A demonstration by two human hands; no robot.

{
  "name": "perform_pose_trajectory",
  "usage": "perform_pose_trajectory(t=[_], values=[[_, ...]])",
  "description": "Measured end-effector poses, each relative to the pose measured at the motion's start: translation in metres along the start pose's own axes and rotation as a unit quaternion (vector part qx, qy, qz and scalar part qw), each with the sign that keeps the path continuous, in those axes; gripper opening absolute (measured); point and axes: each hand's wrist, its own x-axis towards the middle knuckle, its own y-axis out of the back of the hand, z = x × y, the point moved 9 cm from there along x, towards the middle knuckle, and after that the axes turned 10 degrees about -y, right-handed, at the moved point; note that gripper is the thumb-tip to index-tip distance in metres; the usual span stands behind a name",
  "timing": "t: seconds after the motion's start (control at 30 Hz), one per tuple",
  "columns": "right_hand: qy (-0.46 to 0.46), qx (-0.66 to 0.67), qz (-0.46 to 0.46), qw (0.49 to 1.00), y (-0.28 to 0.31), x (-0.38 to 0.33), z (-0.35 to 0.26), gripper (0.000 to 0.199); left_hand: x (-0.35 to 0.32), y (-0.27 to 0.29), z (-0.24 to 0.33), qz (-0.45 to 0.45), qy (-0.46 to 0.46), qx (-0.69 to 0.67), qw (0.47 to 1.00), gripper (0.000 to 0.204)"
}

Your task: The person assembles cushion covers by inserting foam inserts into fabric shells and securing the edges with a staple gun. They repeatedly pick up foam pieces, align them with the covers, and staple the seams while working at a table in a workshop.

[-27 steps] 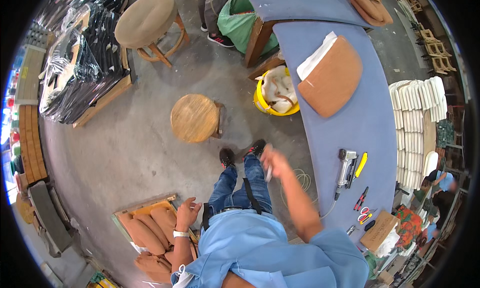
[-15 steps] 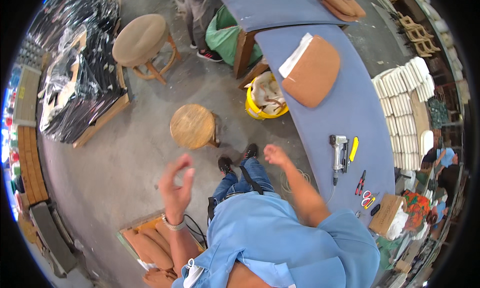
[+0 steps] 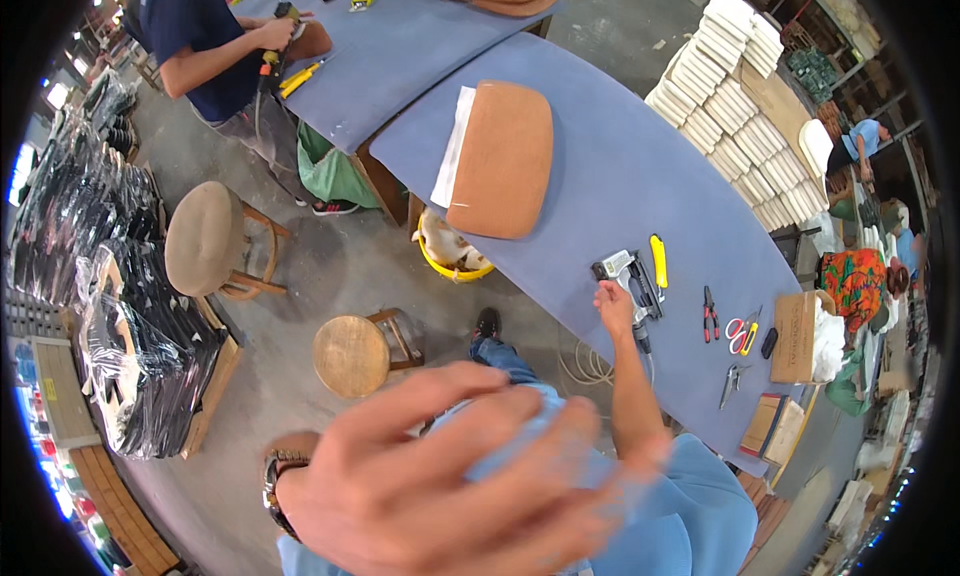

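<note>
Staple gun [image 3: 622,272] at right hand [image 3: 614,302]: 1 | stools [image 3: 352,356]: 2 | bucket [image 3: 460,276]: 1

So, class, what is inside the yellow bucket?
Whitish material shows inside the yellow bucket. Whatever lies beneath is covered, and the blue table hides part of the bucket.

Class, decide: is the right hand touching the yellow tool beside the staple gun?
Apart: the head view shows the staple gun lying between the right hand and the yellow tool.
</note>
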Motion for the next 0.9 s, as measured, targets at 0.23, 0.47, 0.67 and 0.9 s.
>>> perform_pose_trajectory(t=[0.23, 0.47, 0.67, 0.9], values=[[0.01, 0.009, 0.076, 0.997, 0.005, 0.018, 0.018, 0.013, 0.057, -0.082, -0.038, 0.091, -0.021, -0.055, 0.994, 0.035], [-0.012, 0.063, 0.131, 0.989, 0.027, 0.025, 0.004, 0.018, 0.063, -0.111, -0.093, -0.043, -0.108, -0.261, 0.958, 0.036], [-0.104, 0.209, 0.132, 0.963, 0.021, 0.016, 0.013, 0.018, -0.043, -0.148, -0.251, -0.069, 0.334, -0.351, 0.872, 0.062], [-0.025, 0.186, -0.093, 0.978, -0.132, 0.061, -0.139, 0.035, -0.346, -0.318, -0.41, -0.056, 0.627, -0.08, 0.773, 0.072]])
